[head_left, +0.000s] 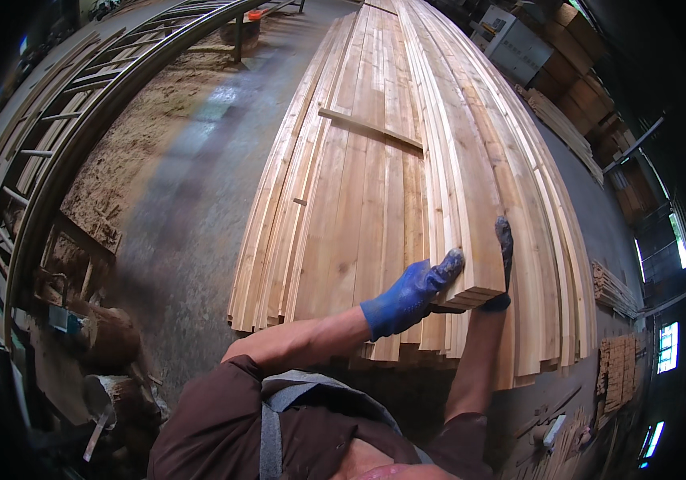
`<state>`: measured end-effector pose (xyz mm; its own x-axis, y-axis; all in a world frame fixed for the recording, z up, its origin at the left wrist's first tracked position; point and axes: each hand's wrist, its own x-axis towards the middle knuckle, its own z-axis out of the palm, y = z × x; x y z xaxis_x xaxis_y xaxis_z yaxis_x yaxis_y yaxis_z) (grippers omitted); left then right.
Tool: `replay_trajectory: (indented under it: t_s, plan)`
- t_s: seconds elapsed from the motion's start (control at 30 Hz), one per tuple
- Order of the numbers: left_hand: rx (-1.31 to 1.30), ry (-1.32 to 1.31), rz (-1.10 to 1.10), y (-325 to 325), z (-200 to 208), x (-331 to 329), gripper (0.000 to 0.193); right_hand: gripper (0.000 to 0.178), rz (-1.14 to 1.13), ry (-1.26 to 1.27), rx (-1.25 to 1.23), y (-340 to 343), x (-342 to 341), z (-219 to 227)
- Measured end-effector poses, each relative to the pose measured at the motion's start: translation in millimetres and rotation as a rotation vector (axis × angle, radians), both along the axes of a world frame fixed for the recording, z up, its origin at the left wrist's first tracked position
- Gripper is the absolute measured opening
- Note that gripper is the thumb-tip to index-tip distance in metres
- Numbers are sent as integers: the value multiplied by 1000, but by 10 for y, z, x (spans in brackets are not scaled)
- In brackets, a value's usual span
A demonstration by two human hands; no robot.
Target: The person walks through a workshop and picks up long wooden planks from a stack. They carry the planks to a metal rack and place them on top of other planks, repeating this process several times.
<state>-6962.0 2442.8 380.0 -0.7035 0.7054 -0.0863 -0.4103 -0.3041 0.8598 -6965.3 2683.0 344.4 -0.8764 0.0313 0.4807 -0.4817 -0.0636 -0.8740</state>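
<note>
Honestly, there's nothing you can read anywhere in this shot. No lettering or numbers I can make out on the boards (477,216) you've got hold of, or on the blue glove on your left hand (413,296). The pale cabinet (519,50) off to your upper right is just too small and fuzzy to read anything off, tbh.

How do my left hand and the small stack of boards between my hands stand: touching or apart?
Touching. The head view shows the blue-gloved left hand against the small stack of boards at its near left edge, with no gap visible.
</note>
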Motion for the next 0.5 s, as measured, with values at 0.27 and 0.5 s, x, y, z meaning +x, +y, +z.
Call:
replay_trajectory:
  t_s: [0.27, 0.5]
  plan:
    - [183, -178, -6, 90, 115, 56, 69, 56, 120, 2, -102, -83, -46, 147]
    - [290, -212, -70, 134, -60, 21, 75, 53, 30, 20, 10, -251, -28, 306]
